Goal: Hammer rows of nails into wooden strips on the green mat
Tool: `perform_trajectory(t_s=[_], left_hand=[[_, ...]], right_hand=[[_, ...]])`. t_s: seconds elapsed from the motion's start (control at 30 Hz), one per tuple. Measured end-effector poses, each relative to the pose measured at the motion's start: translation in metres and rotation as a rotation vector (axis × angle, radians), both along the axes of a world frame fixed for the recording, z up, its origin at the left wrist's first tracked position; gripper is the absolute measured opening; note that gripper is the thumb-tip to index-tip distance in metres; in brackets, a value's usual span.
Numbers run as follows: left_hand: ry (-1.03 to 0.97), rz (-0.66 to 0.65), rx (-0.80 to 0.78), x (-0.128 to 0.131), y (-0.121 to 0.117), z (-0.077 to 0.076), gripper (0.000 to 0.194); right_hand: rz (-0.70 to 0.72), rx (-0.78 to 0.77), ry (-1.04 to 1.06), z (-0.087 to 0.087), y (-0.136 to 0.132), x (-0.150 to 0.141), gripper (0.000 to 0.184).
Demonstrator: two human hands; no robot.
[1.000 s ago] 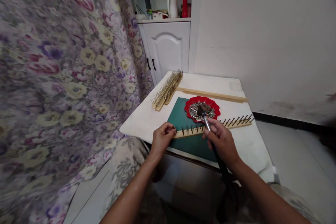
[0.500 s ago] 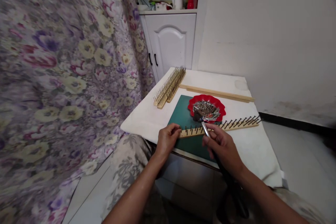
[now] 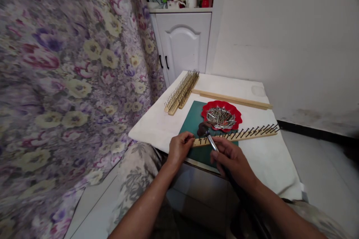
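Note:
My left hand [image 3: 181,148] pinches a nail, mostly hidden by the fingertips, at the left end of a narrow wooden strip [image 3: 263,134]. Along the strip stands a row of dark nails, several of them leaning to the right. My right hand [image 3: 234,158] is closed round a hammer [image 3: 212,143] with a shiny metal shaft and a black grip. Its dark head is just above the strip, a little right of my left fingertips. Under the strip's left part lies a green mat [image 3: 190,119]. A red scalloped dish [image 3: 238,116] of loose silvery nails [image 3: 220,117] sits just behind the strip.
Nail-studded strips [image 3: 182,95] lie side by side at the table's back left. Bare wooden strips [image 3: 235,99] lie across the back of the white-covered table [image 3: 157,123]. A floral curtain [image 3: 84,82] hangs at left, and a white cabinet [image 3: 185,41] stands behind.
The hammer has moved left along the strip, from beside the dish to near my left fingertips. My left hand keeps its pinch at the strip's end. The view has shifted slightly.

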State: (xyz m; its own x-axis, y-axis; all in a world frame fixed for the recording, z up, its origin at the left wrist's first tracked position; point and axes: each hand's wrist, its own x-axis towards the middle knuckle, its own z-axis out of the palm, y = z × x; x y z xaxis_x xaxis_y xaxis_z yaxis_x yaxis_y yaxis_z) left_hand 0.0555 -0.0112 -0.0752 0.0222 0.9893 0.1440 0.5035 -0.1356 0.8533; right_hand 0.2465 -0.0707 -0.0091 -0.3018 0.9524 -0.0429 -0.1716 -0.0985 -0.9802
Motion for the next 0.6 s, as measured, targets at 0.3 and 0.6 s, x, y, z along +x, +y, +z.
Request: perform_trajectory(t_s=[0.3,0.6], left_hand=[[0.02,0.022,-0.003,0.002,0.0,-0.001,0.011],[0.019,0.022,0.002,0.003,0.0,-0.004,0.013]], right_hand=[[0.033,-0.005,-0.053,-0.007,0.002,-0.017,0.032],[0.022,0.004,-0.111,-0.008,0.001,-0.017,0.031]])
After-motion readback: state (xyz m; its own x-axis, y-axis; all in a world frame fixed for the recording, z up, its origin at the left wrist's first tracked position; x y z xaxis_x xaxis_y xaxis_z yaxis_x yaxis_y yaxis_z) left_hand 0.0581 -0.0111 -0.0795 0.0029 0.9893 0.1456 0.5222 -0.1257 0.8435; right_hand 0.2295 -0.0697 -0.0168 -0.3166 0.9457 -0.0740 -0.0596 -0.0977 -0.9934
